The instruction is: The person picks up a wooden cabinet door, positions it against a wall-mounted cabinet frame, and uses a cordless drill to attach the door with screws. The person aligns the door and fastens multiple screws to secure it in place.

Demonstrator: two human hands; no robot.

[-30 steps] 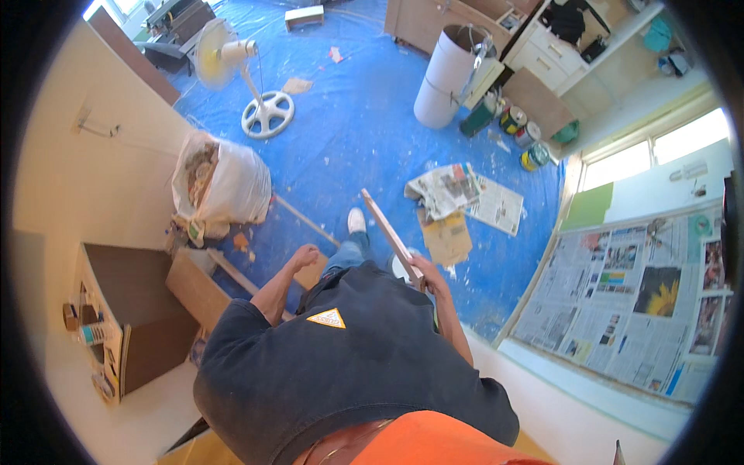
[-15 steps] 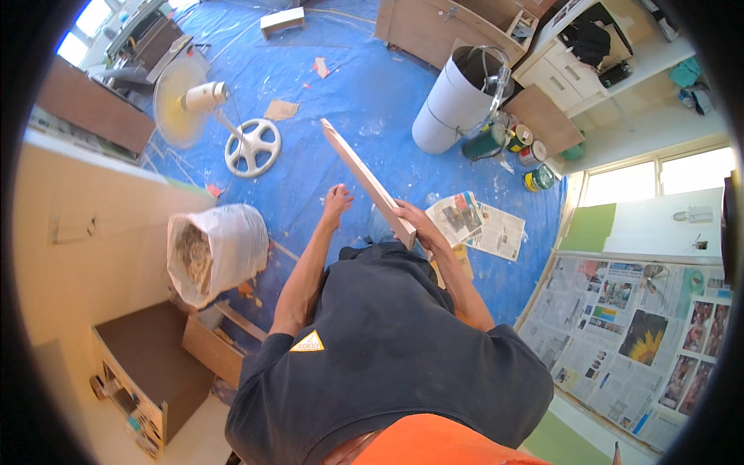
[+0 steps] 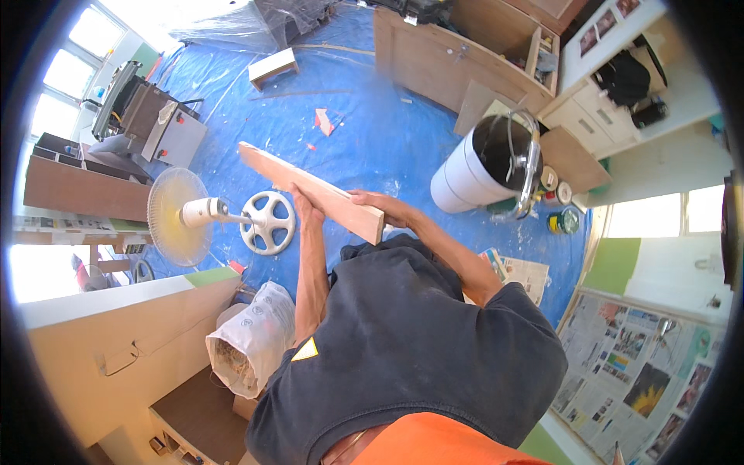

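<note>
A long, pale wooden board [image 3: 322, 194] is held up in front of my body, slanting from far left down to near right. My left hand [image 3: 307, 206] grips it from below near the middle, its fingers partly hidden behind the wood. Closer to the near end, my right hand [image 3: 381, 204] has its fingers wrapped over the board's edge. The board's near end shows a cut face.
A white pedestal fan [image 3: 203, 213] stands to the left, with a white sack of shavings [image 3: 252, 337] nearer me. At right are a tall white drum [image 3: 474, 170], paint cans [image 3: 563, 220] and newspaper [image 3: 527, 277]. Blue sheeting [image 3: 356, 116] covers the floor; a wooden chest [image 3: 422, 62] stands beyond.
My left hand has come onto the board, which it did not touch before. The board has swung leftward and turned, showing its broad face. My view has shifted left.
</note>
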